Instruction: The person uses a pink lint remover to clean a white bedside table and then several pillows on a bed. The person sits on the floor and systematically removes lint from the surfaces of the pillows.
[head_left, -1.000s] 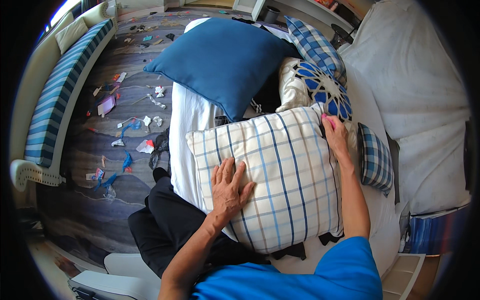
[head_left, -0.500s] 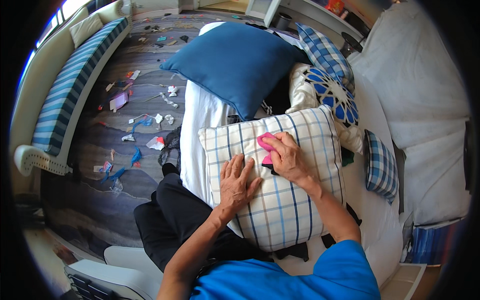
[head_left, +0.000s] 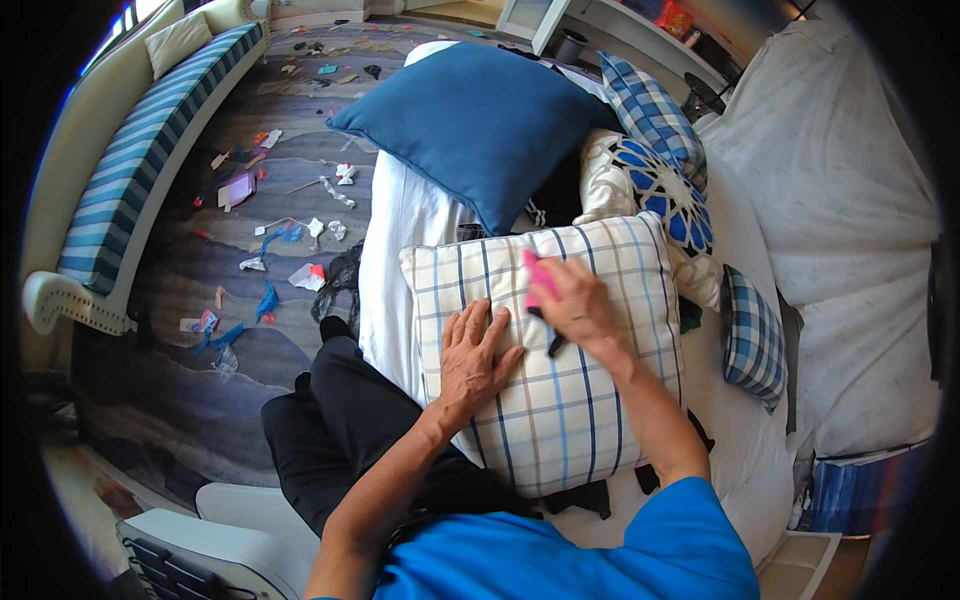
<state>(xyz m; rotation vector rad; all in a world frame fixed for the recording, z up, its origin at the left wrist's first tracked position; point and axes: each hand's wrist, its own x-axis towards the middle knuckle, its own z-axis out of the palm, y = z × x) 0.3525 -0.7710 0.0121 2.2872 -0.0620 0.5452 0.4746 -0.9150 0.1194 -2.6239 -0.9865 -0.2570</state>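
A square cushion (head_left: 540, 430), cream with blue and tan plaid lines, lies in front of me on a white-covered bed (head_left: 390, 300). My left hand (head_left: 474, 362) rests flat on the cushion's left half, fingers spread. Pinched in my right hand (head_left: 580, 312) is a small soft pink and black piece, seemingly a cloth (head_left: 540, 280), against the cushion's upper middle. Motion blurs the right fingers, and they partly cover the cloth. A large plain blue cushion (head_left: 480, 120) lies just beyond the plaid one.
To the right are a blue-patterned cushion (head_left: 660, 190) and two blue checked cushions (head_left: 650, 110), (head_left: 752, 340). Scraps and plastic bits (head_left: 237, 190) litter the grey carpet (head_left: 150, 400). A striped bench (head_left: 150, 160) stands at left, a white chair (head_left: 220, 555) at lower left.
My right hand has shifted slightly with the cloth, whose black end now hangs further out below the fingers. My left hand stays in place on the cushion.
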